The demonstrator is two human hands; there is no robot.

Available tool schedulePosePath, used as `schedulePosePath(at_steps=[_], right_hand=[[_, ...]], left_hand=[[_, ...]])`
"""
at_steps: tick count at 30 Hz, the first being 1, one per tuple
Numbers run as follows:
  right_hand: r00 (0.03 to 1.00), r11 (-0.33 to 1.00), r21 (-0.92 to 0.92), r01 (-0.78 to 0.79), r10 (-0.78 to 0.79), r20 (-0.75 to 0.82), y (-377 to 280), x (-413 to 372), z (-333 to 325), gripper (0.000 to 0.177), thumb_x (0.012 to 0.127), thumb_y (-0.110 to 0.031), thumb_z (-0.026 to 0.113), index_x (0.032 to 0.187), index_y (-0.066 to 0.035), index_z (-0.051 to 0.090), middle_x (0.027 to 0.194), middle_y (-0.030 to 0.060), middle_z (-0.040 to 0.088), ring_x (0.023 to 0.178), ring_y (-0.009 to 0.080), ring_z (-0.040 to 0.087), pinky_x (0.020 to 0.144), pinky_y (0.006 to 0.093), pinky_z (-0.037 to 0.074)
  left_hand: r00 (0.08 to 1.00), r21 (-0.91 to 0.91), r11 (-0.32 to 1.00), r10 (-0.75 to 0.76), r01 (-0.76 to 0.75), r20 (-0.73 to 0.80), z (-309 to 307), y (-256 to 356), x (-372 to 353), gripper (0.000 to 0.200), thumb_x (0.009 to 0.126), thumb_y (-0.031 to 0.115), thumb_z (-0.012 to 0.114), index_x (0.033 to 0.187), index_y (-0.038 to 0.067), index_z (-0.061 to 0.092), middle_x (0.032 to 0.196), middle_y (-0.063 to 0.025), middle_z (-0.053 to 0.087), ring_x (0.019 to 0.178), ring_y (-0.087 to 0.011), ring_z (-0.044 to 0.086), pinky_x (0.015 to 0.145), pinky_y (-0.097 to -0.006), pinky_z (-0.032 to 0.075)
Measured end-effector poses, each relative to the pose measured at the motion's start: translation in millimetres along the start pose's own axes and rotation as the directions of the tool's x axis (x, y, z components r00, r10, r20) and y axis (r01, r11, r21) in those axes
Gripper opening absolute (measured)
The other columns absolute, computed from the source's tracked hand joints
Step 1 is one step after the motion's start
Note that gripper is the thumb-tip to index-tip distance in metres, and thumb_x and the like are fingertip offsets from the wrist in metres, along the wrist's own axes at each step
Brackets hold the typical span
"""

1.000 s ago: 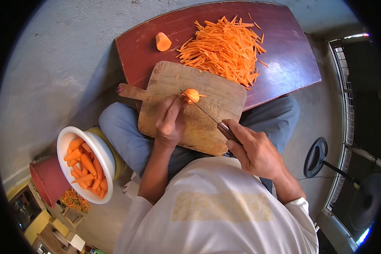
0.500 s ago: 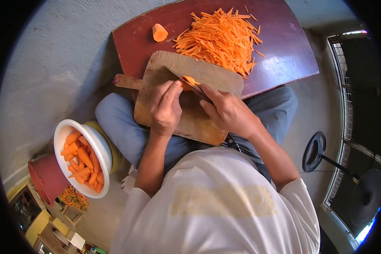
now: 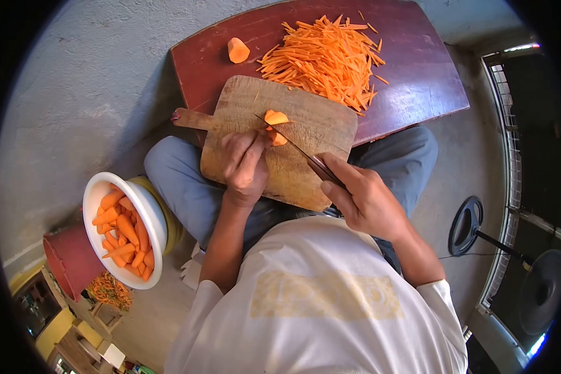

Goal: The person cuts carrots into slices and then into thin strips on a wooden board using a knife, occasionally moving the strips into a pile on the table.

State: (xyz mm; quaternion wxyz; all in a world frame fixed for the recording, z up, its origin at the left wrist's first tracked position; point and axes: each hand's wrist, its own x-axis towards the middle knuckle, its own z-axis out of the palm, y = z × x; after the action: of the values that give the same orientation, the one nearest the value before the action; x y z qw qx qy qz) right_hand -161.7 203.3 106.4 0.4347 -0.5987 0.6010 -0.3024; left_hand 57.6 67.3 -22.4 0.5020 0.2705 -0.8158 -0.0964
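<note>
Across the person's lap, a wooden cutting board [image 3: 315, 128] is supported by the crossed legs [image 3: 184, 171], with its short handle pointed left. On the board, towards its far side, a carrot piece [image 3: 277, 138] is steadied by the left hand [image 3: 245, 167], whose fingers are bent and nearly closed, with the tips brought to the left side of the piece; their exact contact is partly hidden. The handle of a knife [image 3: 291, 142] is gripped by the right hand [image 3: 369, 198], its fingers closed around it. The blade is slanted towards the far left and laid against the carrot, and a cut portion [image 3: 276, 117] is seen just beyond it.

Beyond the board, a heap of carrot strips [image 3: 324, 59] is spread on a dark red table [image 3: 421, 78], and a thick carrot chunk [image 3: 237, 50] is set to the left of the heap. At the near left, peeled carrots [image 3: 126, 230] are held in a white bowl [image 3: 154, 215]. Beside it a red bucket [image 3: 71, 262] is seen, with orange and green scraps [image 3: 110, 291] piled near it.
</note>
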Motion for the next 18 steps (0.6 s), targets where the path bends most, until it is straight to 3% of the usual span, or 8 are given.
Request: schedulePosePath(at_steps=[9, 12, 18], right_hand=[[1.000, 1.000, -0.021, 0.020, -0.020, -0.004, 17.0, 20.8, 13.9, 0.042, 0.111, -0.011, 0.066, 0.149, 0.002, 0.059, 0.097, 0.0301, 0.072, 0.089, 0.0520, 0.072, 0.076, 0.0506, 0.056], [0.999, 0.996, -0.083, 0.037, -0.035, 0.032, 28.4, 52.1, 22.7, 0.043, 0.110, -0.013, 0.067, 0.149, 0.002, 0.059, 0.095, 0.0314, 0.072, 0.089, 0.0531, 0.071, 0.077, 0.0526, 0.056], [0.995, 0.994, -0.043, 0.100, -0.100, 0.014, 37.7, 65.9, 15.4, 0.043, 0.111, -0.017, 0.067, 0.149, 0.003, 0.063, 0.101, 0.0328, 0.073, 0.095, 0.0516, 0.073, 0.084, 0.0514, 0.058]], left_hand=[[1.000, 0.013, 1.000, -0.018, 0.018, -0.011, -0.2, -2.4, -9.6, 0.038, 0.086, -0.012, 0.085, 0.121, -0.001, 0.081, 0.109, -0.0116, 0.076, 0.095, -0.0316, 0.074, 0.090, -0.0474, 0.057], [1.000, -0.010, 1.000, -0.014, 0.013, -0.021, 0.0, -1.9, -9.2, 0.036, 0.087, -0.011, 0.086, 0.122, -0.002, 0.080, 0.110, -0.0120, 0.076, 0.097, -0.0320, 0.074, 0.091, -0.0481, 0.057], [0.998, -0.013, 0.999, -0.051, 0.051, -0.025, 1.2, -3.9, -12.7, 0.037, 0.088, -0.008, 0.088, 0.123, -0.002, 0.079, 0.115, -0.0136, 0.075, 0.099, -0.0327, 0.074, 0.091, -0.0484, 0.058]])
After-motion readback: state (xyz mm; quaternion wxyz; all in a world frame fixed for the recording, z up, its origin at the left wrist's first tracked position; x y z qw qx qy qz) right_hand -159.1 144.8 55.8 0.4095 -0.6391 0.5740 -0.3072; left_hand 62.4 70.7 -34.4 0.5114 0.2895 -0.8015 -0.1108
